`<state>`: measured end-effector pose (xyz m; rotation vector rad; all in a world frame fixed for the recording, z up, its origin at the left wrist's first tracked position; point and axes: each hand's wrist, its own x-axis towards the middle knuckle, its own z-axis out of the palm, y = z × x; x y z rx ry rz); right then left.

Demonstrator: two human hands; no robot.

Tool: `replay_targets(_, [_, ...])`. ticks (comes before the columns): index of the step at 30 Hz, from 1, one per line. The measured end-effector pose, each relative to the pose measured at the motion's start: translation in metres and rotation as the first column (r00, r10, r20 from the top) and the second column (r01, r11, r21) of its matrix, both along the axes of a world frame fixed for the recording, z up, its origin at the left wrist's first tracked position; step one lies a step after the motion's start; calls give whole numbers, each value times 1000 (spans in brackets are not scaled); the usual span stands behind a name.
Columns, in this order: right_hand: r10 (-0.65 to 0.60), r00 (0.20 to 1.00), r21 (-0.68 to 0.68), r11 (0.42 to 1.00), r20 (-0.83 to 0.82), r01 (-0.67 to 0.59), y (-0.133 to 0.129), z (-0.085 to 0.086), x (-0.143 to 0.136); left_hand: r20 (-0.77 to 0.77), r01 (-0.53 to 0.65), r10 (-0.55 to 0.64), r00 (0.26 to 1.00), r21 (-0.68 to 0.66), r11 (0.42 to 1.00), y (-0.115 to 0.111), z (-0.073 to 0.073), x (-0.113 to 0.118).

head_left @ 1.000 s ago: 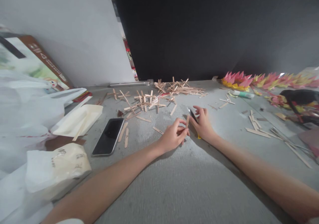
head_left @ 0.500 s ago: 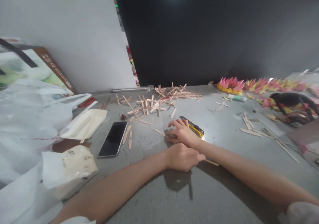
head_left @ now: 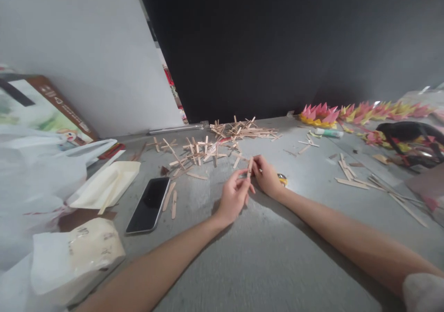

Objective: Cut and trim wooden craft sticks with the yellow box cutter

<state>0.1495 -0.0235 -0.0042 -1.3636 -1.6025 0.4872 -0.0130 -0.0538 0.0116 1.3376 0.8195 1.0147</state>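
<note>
A flat wooden craft stick stands nearly upright between my two hands. My left hand pinches its lower end between thumb and fingers. At the upper end, the fingers of my right hand close on the same stick; some of those fingertips are hidden. Behind my right wrist, a yellow and black utility knife shows only in part. Just beyond the hands lies a heap of crossed craft sticks, some joined in X shapes.
Left of me are a phone, two loose sticks, a pale tray holding a stick, a paper packet and white plastic bags. Pink and yellow folded paper, a glue stick and more sticks lie right. A dark panel stands behind.
My hands have come apart from their crossed position, and a craft stick is now raised between them. My right hand has lifted off the table beside the utility knife. The view has shifted slightly.
</note>
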Motion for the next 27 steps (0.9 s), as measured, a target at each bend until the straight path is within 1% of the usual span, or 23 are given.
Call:
replay_targets(1, [-48, 997, -18, 999, -63, 47, 2, 2, 2, 30, -66, 68, 997, -66, 996, 7, 0, 0])
replay_targets(2, [-70, 993, -19, 997, -95, 68, 3, 3, 4, 62, -135, 143, 988, -114, 984, 14, -1, 0])
replay_targets(3, [-71, 992, -9, 997, -106, 71, 4, 5, 5, 87, -173, 187, 979, -148, 974, 19, -2, 0])
replay_targets(4, [-64, 992, 5, 998, -108, 65, 4, 6, 4, 101, -186, 205, 974, -170, 968, 22, -3, 0])
replay_targets(7, [-62, 990, 32, 997, -127, 67, 4, 7, 3, 104, -171, 190, 976, -171, 970, 23, -4, 0])
replay_targets(11, [-137, 970, 35, 989, -201, 146, 3, 7, 4, 91, -160, 174, 981, -141, 977, 19, -5, -1])
replay_targets(17, [-67, 979, 53, 996, -191, 78, 1, 6, 3, 82, -155, 168, 982, -143, 977, 21, -7, -1])
replay_targets(23, [-86, 960, 52, 993, -268, 103, 1, 7, 3, 79, -152, 164, 983, -141, 978, 20, -3, 0])
replay_targets(27, [-72, 953, 68, 993, -294, 96, 2, 9, 2, 62, -163, 173, 983, -137, 977, 19, -2, 0])
